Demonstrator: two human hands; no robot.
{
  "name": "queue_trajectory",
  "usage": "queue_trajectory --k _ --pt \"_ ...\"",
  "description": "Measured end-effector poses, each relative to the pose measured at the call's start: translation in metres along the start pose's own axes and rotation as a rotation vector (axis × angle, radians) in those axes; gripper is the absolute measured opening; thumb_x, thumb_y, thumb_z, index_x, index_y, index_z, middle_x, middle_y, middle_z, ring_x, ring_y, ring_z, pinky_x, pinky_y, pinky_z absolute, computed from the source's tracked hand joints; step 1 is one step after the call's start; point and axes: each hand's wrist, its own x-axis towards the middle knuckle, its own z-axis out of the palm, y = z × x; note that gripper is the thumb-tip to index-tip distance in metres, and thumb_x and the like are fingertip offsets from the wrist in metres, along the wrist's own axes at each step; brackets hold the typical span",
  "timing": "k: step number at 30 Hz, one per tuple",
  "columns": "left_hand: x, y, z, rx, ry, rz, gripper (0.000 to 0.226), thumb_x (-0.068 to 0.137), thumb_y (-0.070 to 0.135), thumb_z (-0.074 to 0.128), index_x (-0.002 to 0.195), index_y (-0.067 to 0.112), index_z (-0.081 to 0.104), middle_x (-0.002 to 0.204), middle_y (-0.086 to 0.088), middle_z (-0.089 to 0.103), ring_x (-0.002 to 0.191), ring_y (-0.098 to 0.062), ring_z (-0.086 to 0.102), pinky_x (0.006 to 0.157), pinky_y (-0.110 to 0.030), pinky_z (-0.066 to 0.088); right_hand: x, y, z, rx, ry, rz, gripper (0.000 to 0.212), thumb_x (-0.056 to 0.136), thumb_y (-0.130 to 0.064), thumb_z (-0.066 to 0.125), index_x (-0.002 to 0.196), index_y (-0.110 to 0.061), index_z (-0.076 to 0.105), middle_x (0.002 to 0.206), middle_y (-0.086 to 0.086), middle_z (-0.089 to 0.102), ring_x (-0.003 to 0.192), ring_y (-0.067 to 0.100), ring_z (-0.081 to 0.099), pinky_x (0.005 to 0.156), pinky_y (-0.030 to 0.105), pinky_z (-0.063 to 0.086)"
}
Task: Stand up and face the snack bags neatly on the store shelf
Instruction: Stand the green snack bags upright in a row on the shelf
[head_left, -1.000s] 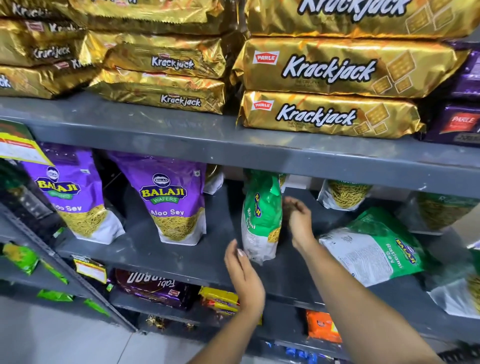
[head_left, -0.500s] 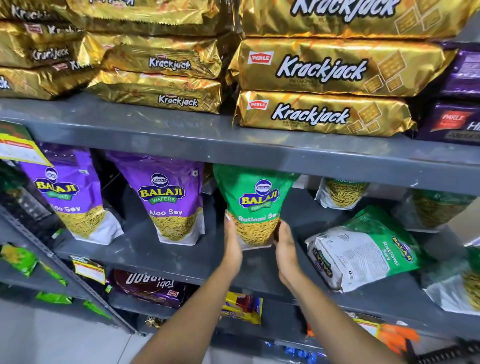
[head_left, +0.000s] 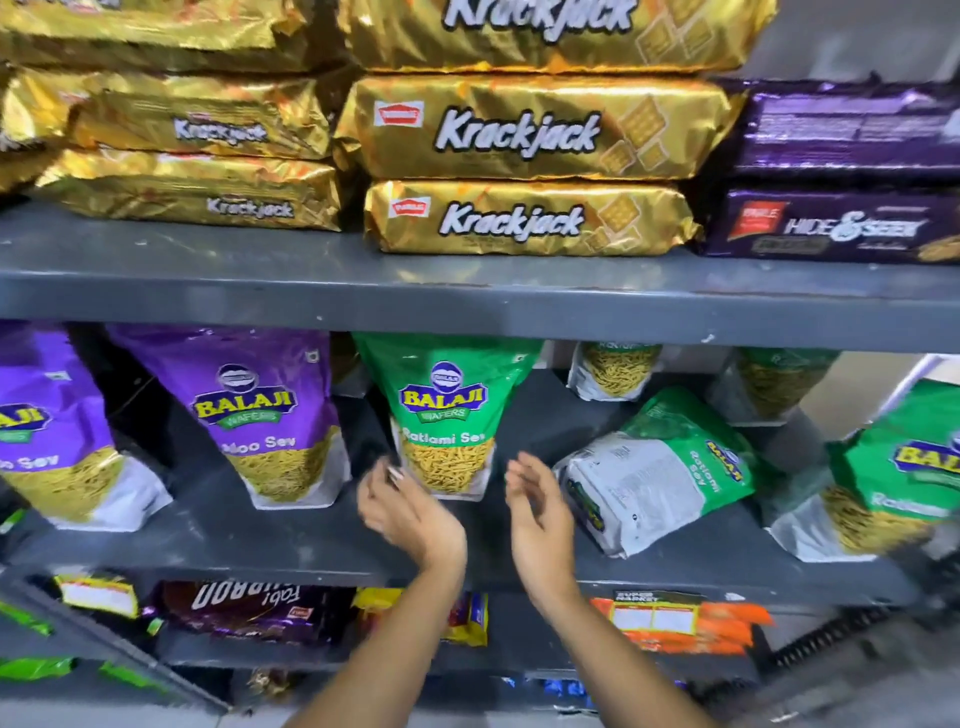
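Observation:
A green Ratlami Sev bag (head_left: 445, 415) stands upright on the grey middle shelf (head_left: 291, 540), its front facing me. My left hand (head_left: 410, 512) is just below and left of the bag, fingers apart, holding nothing. My right hand (head_left: 537, 512) is just to the bag's lower right, also open and apart from it. To the right, another green Ratlami Sev bag (head_left: 660, 467) lies tipped on its side, white back showing. Two purple Aloo Sev bags (head_left: 254, 410) (head_left: 47, 431) stand upright to the left.
A third green bag (head_left: 893, 478) leans at the far right, and two more (head_left: 615, 369) (head_left: 774, 384) stand at the back. Gold Krackjack packs (head_left: 519, 218) and purple Hide & Seek packs (head_left: 836, 226) fill the upper shelf. The lower shelf holds assorted packets (head_left: 249, 610).
The green bag was turned from side-on to front-facing and set upright. Both hands, which held its sides half a second ago, have let go and drawn back; the view shifted right.

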Motion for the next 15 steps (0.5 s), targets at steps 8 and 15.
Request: queue_trajectory --k 8,15 --pt "-0.090 0.039 0.085 0.152 -0.863 0.661 0.031 0.084 0.026 0.052 0.110 0.012 0.060 0.115 -0.009 0.061 0.111 -0.026 0.054 0.098 -0.038 0.041 0.000 0.012 -0.146 -0.068 0.545 0.107 0.031 0.086 -0.003 0.055 0.114 -0.016 0.053 0.113 0.013 0.059 0.093 0.014 0.055 0.087 0.026 0.044" --pt "-0.077 0.022 0.170 0.986 -1.278 0.211 0.077 0.083 0.069 0.040 0.126 0.007 0.055 0.134 -0.015 0.058 0.119 -0.034 0.058 0.096 -0.039 0.048 0.044 0.011 -0.172 0.203 0.457 0.497 0.013 0.091 -0.021 0.056 0.096 -0.010 0.051 0.073 0.004 0.054 0.066 0.018 0.054 0.047 0.023 0.048"
